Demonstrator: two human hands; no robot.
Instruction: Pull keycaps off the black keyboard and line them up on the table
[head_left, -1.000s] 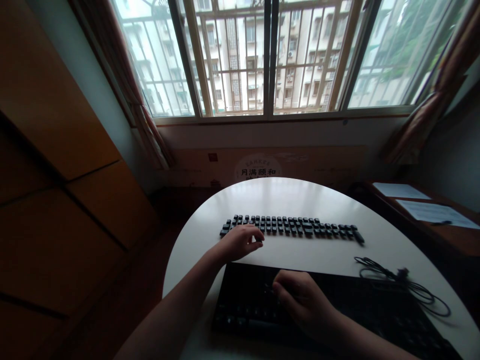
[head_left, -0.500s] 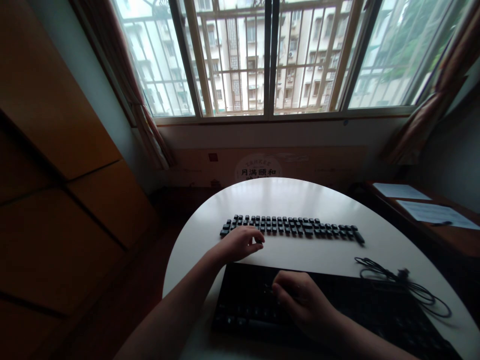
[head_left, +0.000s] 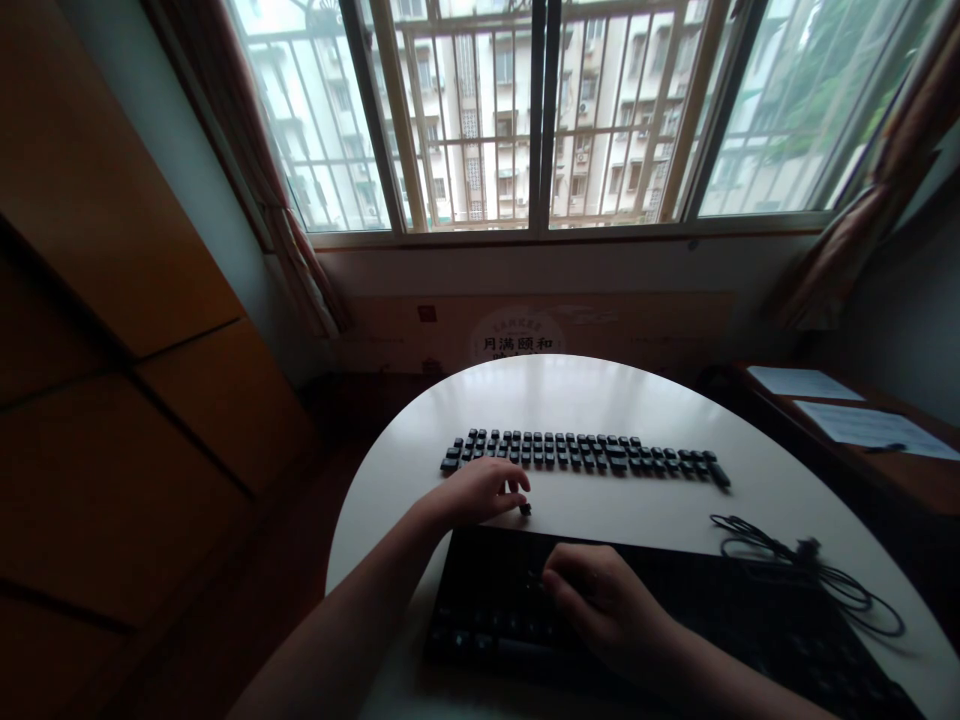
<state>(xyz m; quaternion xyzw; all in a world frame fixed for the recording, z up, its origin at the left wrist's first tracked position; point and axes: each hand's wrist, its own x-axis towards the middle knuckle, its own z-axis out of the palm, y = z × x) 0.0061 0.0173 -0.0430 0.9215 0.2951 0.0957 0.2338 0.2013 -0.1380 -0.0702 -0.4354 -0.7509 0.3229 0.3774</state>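
My left hand hovers over the white table, thumb and fingers apart. Right by its thumb tip is a small black keycap, outside any grip. My right hand is curled closed above the black keyboard. A thin, faintly shiny bit pokes out past its fingers, too dark to name. Keys show along the keyboard's near side, while its upper left part looks dark and bare of caps. Beyond my left hand, several loose black keycaps stand in rows, some of them hidden by that hand.
A coiled black cable lies right of the keyboard on the round white table. To the right, a brown table bears paper sheets and a pen. A wooden cabinet stands at left, a barred window ahead.
The keycap has left my left hand's pinch and now sits lower, beside the thumb. Those fingers have spread. My right hand has barely moved.
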